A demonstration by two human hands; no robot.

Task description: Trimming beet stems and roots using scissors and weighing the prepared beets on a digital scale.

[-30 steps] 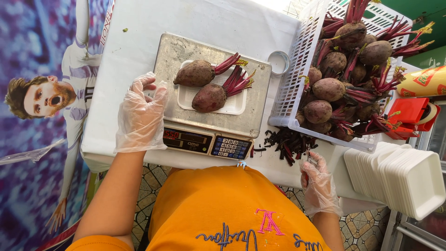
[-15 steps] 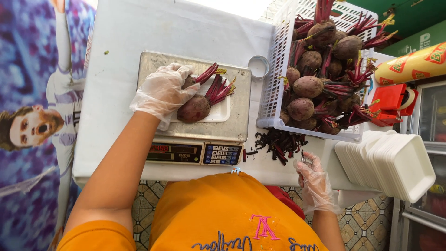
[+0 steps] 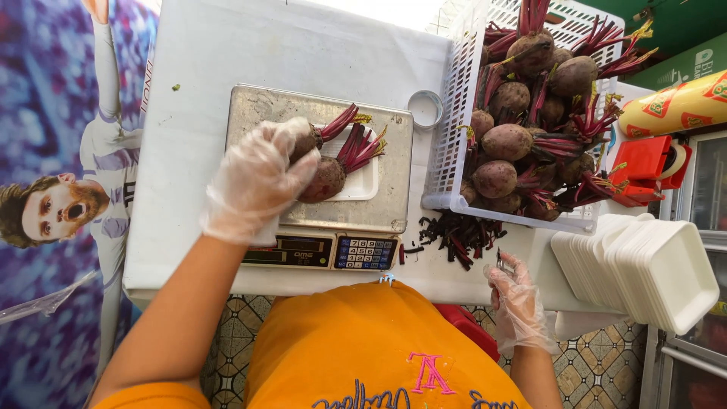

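Note:
Two dark red beets with trimmed purple stems, one (image 3: 309, 140) behind the other (image 3: 326, 179), lie on a white foam tray (image 3: 362, 182) on the steel platform (image 3: 390, 151) of a digital scale (image 3: 291, 250). My gloved left hand (image 3: 257, 182) is closed over the left end of the tray and the beets. At the table's near edge, my gloved right hand (image 3: 519, 299) pinches a small metal tool (image 3: 499, 262). It is next to a pile of cut stems (image 3: 458, 233).
A white plastic basket (image 3: 447, 136) piled with beets (image 3: 506, 141) stands right of the scale. A stack of white foam trays (image 3: 644, 261) sits at the right. A tape ring (image 3: 425, 108), a red dispenser (image 3: 640, 167) and a yellow-red roll (image 3: 674, 102) lie nearby.
My left hand went from the scale's left side onto the beets and tray and closed there. It now looks nearer the camera. My right hand stayed by the cut stems.

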